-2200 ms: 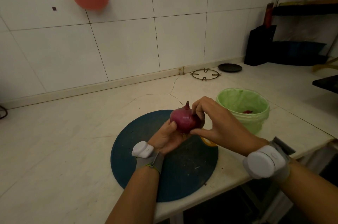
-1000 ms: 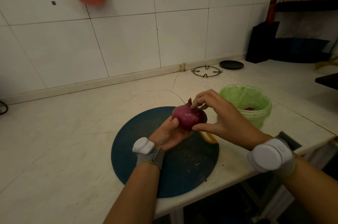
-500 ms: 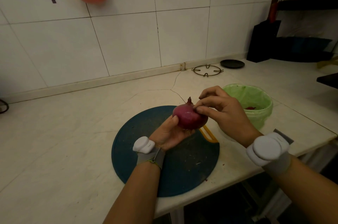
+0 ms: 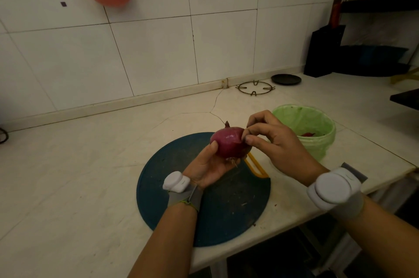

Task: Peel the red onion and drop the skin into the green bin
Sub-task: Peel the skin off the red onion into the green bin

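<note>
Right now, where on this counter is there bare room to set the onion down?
The wide counter left of the round cutting board, out to the wall, is bare. The board's near half is free too. It is crowded on the right: the green bin sits by the right hand, which picks at the red onion held in the left hand.

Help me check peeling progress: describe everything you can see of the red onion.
The red onion is round, glossy purple-red, still mostly in its skin. A dry stem tip points up and pale root hairs hang below. It is held above the round dark cutting board, cradled in the left hand, while the right hand pinches a skin edge on its right side.
</note>
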Available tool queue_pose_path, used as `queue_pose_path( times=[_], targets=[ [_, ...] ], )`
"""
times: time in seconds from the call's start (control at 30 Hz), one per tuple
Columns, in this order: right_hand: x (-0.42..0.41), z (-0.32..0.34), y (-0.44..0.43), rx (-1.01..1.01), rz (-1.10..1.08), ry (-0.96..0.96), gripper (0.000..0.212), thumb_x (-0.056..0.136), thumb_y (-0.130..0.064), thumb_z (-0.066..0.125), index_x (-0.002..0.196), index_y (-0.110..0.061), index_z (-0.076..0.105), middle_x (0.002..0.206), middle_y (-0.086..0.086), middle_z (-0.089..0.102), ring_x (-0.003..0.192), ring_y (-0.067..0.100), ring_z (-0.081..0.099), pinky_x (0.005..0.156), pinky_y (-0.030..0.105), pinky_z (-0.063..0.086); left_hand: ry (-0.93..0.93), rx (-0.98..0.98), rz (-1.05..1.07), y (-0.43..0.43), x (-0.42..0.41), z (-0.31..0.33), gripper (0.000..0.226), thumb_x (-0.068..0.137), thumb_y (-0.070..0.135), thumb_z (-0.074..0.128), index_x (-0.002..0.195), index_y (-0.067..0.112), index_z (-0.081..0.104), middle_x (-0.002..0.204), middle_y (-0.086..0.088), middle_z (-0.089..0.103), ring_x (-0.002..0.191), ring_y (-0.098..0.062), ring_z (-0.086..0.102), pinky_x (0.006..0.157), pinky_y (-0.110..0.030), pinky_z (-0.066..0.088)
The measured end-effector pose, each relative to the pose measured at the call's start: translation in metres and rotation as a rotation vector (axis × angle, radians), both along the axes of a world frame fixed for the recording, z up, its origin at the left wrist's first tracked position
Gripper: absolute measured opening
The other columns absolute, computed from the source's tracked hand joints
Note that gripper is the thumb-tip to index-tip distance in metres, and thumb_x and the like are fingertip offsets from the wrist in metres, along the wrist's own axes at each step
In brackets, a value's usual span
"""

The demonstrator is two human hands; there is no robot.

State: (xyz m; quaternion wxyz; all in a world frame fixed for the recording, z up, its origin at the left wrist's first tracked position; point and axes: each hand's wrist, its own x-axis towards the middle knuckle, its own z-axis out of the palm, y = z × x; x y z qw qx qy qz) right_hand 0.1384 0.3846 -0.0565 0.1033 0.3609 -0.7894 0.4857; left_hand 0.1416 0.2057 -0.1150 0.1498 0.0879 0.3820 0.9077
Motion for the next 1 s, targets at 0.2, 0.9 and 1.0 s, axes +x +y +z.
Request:
queue_pose_path(
  times=[0.2, 0.9, 1.0],
  targets=[
    [0.000, -0.003, 0.002, 0.030, 0.012, -0.006, 0.012, 0.088, -0.012, 0.059, 0.087, -0.022, 0.066, 0.099, -0.006, 0.049, 0.095, 0.000, 0.049, 0.082, 0.008, 0.037, -0.044, 0.068, 0.030, 0.001, 0.000, 0.000, 0.098, 0.031, 0.027, 0.097, 0.119, 0.017, 0.054, 0.112, -0.023, 0.060, 0.093, -0.041, 0.066, 0.066, -0.038, 0.058],
    [0.010, 0.013, -0.006, -0.132, 0.264, -0.234, 0.014, 0.097, -0.003, 0.037, 0.094, -0.006, 0.050, 0.112, 0.011, 0.061, 0.084, 0.012, 0.062, 0.067, 0.026, 0.051, -0.120, 0.179, 0.053, -0.004, -0.003, -0.002, 0.088, 0.062, 0.051, 0.080, 0.131, 0.008, 0.046, 0.115, -0.027, 0.063, 0.099, -0.039, 0.065, 0.069, -0.039, 0.059],
    [0.009, 0.015, -0.016, -0.208, 0.206, -0.321, 0.014, 0.099, -0.005, 0.032, 0.096, -0.004, 0.045, 0.093, 0.015, 0.066, 0.079, 0.021, 0.064, 0.069, 0.035, 0.051, -0.085, 0.203, 0.059, -0.003, -0.002, -0.001, 0.097, 0.051, 0.042, 0.089, 0.131, 0.008, 0.045, 0.113, -0.026, 0.064, 0.098, -0.038, 0.065, 0.073, -0.040, 0.059]
  ],
)
